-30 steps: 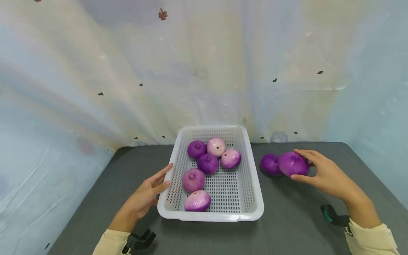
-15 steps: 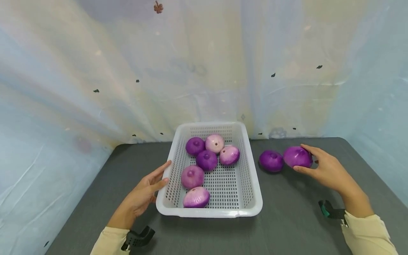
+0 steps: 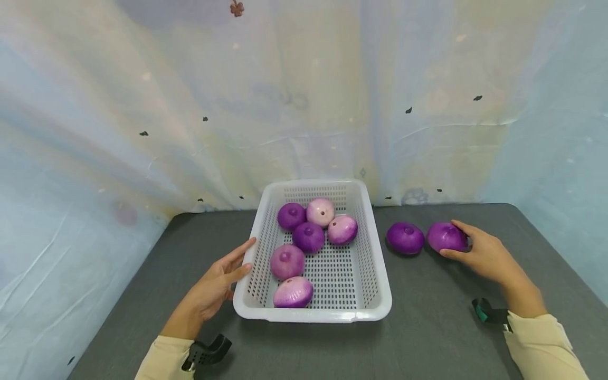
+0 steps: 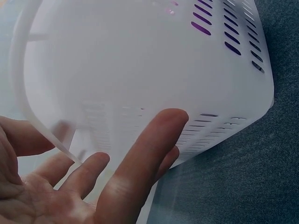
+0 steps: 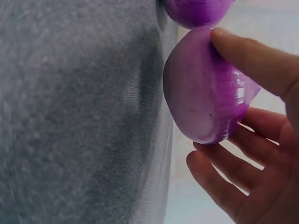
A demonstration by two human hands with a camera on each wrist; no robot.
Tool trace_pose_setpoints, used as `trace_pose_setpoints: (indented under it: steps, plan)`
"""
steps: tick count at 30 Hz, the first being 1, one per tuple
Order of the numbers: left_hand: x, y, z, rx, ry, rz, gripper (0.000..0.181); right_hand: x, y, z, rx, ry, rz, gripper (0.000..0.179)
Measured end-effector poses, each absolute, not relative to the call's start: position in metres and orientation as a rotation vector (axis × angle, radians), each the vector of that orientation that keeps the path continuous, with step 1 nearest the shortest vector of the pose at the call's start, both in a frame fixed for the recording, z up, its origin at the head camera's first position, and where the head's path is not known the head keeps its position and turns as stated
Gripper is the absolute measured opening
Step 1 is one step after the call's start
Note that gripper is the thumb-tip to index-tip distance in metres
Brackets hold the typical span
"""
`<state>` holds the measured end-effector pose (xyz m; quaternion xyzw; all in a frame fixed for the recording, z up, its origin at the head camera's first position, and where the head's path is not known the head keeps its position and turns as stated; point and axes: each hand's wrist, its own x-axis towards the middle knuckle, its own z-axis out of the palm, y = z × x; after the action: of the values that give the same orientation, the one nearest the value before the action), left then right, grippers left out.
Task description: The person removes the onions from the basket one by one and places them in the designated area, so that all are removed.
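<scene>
A white plastic basket (image 3: 247,232) with slotted walls holds several purple and pinkish onions, among them a dark purple onion (image 3: 309,237) and a pale one (image 3: 320,212). My left hand (image 3: 214,287) grips its left rim, with fingertips along the outer wall in the left wrist view. To the right of the basket, my right hand (image 3: 484,256) holds a purple onion (image 3: 446,236) between thumb and fingers, low at the tabletop. Beside that one another purple onion (image 3: 405,238) sits on the table, a small gap apart in the head view.
The dark grey tabletop (image 3: 313,348) lies under everything, its far edge against a pale patterned curtain (image 3: 304,105). Black wrist straps, such as the left strap (image 3: 209,352), stick out near both cuffs.
My right hand has moved slightly right and down with its onion, away from the neighbouring onion, to table level. The left hand and basket stay together, shifting slightly upward in view with the scene.
</scene>
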<state>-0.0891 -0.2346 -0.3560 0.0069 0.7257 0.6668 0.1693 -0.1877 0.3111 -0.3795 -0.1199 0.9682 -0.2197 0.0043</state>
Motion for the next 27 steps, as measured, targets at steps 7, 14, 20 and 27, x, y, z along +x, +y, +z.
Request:
trace_pose_setpoints:
  steps: [7,14,20,27]
  plan:
    - [-0.0909,-0.2342,-0.3582,-0.009,2.066,1.902,0.065,-0.1865,0.3086,-0.3816,-0.392,3.016,-0.706,0.09]
    - [-0.09,-0.2343,-0.3594,-0.007,2.07,1.911,0.064,-0.1868,0.3086,-0.3833,-0.385,3.014,-0.676,0.09]
    - [-0.0888,-0.2338,-0.3587,-0.006,2.077,1.911,0.063,-0.188,0.3091,-0.3842,-0.371,3.012,-0.673,0.091]
    - [-0.0884,-0.2334,-0.3584,0.005,2.08,1.902,0.064,-0.1883,0.3102,-0.3844,-0.367,3.001,-0.671,0.092]
